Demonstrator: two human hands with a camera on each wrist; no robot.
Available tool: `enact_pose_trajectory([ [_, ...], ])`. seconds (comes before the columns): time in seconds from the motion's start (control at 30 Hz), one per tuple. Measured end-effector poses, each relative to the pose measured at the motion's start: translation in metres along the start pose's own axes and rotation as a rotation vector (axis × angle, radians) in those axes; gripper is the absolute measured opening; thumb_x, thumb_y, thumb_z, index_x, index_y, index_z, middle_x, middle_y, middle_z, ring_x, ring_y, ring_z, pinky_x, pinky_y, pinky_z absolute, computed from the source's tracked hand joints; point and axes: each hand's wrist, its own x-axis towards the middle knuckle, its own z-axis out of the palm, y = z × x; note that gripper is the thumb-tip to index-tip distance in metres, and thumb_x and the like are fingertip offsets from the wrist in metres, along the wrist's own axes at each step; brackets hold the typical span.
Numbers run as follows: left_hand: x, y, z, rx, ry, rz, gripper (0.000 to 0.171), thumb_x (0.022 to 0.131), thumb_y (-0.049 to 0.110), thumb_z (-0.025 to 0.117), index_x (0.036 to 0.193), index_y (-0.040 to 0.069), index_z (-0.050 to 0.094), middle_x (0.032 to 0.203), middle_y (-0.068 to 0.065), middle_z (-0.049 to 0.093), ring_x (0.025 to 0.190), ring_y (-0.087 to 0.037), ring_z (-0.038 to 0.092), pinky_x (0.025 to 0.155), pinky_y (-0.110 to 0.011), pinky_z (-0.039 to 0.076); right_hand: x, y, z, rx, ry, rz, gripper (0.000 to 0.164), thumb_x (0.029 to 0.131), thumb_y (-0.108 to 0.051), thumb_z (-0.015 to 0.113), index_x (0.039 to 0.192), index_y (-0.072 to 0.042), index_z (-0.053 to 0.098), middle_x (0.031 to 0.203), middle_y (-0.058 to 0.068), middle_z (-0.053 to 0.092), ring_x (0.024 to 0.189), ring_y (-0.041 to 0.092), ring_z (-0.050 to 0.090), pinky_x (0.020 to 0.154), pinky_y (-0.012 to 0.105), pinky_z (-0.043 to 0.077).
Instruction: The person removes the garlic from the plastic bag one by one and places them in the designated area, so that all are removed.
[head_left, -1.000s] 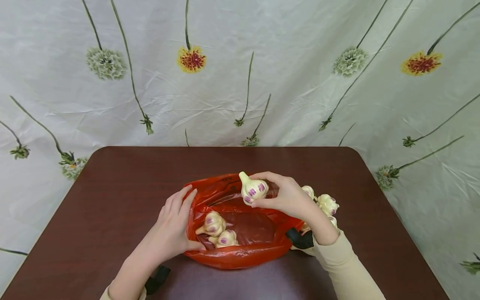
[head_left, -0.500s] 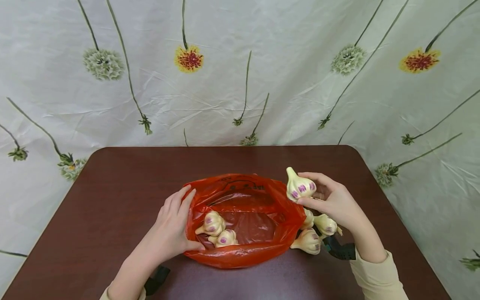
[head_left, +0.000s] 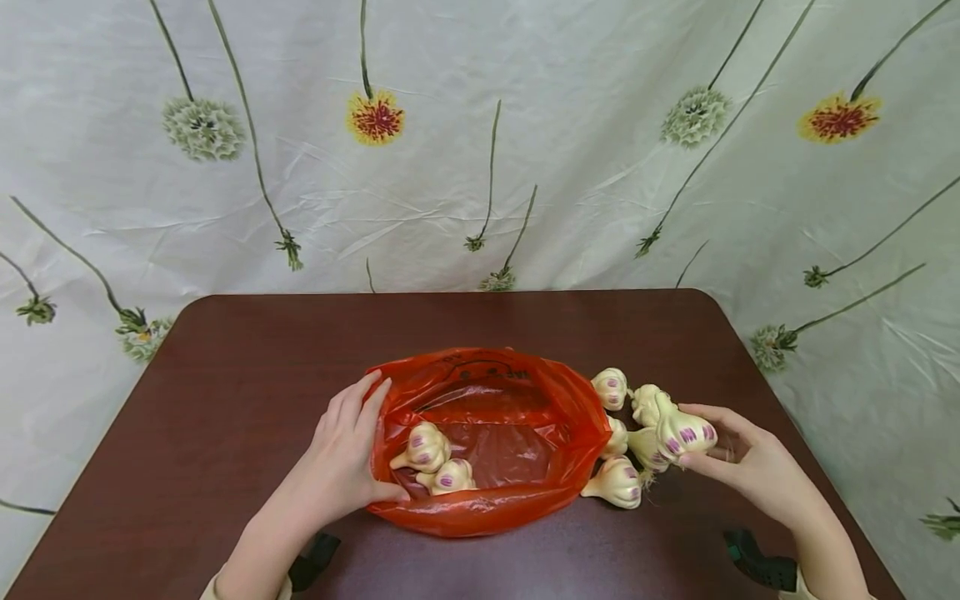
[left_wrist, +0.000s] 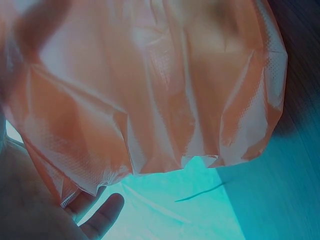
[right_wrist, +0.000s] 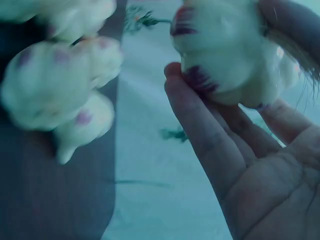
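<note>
In the head view, the right hand (head_left: 757, 467) pinches one garlic bulb (head_left: 686, 433) between the thumb and the fingers, and the neck of this bulb points upward and toward the bag. It is in front of the loose garlic bulbs (head_left: 618, 483), which lie to the right of the red bag (head_left: 472, 523); whether it touches them, I cannot tell. The left hand (head_left: 347, 450) is at the left side of the bag, with the fingers spread along the rim and the thumb at the near edge. Inside the bag lie two bulbs (head_left: 426, 448), close to this hand. The table (head_left: 285, 367) is dark reddish-brown, with rounded far corners, and behind it hangs a pale cloth (head_left: 600, 167) printed with flowers and long stems.

In the left wrist view, the wrinkled bag fills the upper part, and the fingers show below its edge; how firmly they hold it, I cannot tell.

In the right wrist view, the bulb sits between the fingertips, and the loose bulbs are at the left, somewhat blurred.
</note>
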Motion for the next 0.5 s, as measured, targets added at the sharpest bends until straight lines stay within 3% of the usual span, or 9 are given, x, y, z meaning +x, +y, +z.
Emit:
enact_pose_trajectory([
  [0.2, 0.000, 0.001, -0.001, -0.006, -0.002, 0.000, 0.126, 0.049, 0.040, 0.097, 0.148, -0.003, 0.031, 0.153, -0.023, 0.027, 0.134, -0.042, 0.027, 0.104, -0.067, 0.035, -0.015, 0.019, 0.000, 0.012, -0.070, 0.105, 0.059, 0.086, -0.019, 0.077, 0.137, -0.003, 0.051, 0.109, -0.010, 0.064, 0.089, -0.001, 0.063, 0.071, 0.024, 0.054],
  [0.3, 0.000, 0.001, -0.001, -0.006, 0.001, 0.001, 0.126, 0.049, 0.040, 0.097, 0.147, -0.003, 0.031, 0.153, -0.024, 0.027, 0.134, -0.042, 0.028, 0.104, -0.067, 0.036, -0.022, 0.029, 0.002, 0.032, -0.082, 0.128, 0.057, 0.086, -0.017, 0.076, 0.136, -0.003, 0.052, 0.108, -0.012, 0.064, 0.091, -0.002, 0.063, 0.072, 0.023, 0.055],
  [0.5, 0.000, 0.001, -0.002, -0.006, -0.008, -0.008, 0.126, 0.050, 0.040, 0.097, 0.148, -0.003, 0.031, 0.153, -0.023, 0.027, 0.134, -0.042, 0.028, 0.104, -0.067, 0.036, -0.031, 0.051, 0.009, 0.176, -0.211, 0.078, 0.052, 0.089, -0.006, 0.071, 0.134, 0.006, 0.048, 0.109, -0.020, 0.062, 0.091, 0.001, 0.065, 0.073, 0.024, 0.056],
])
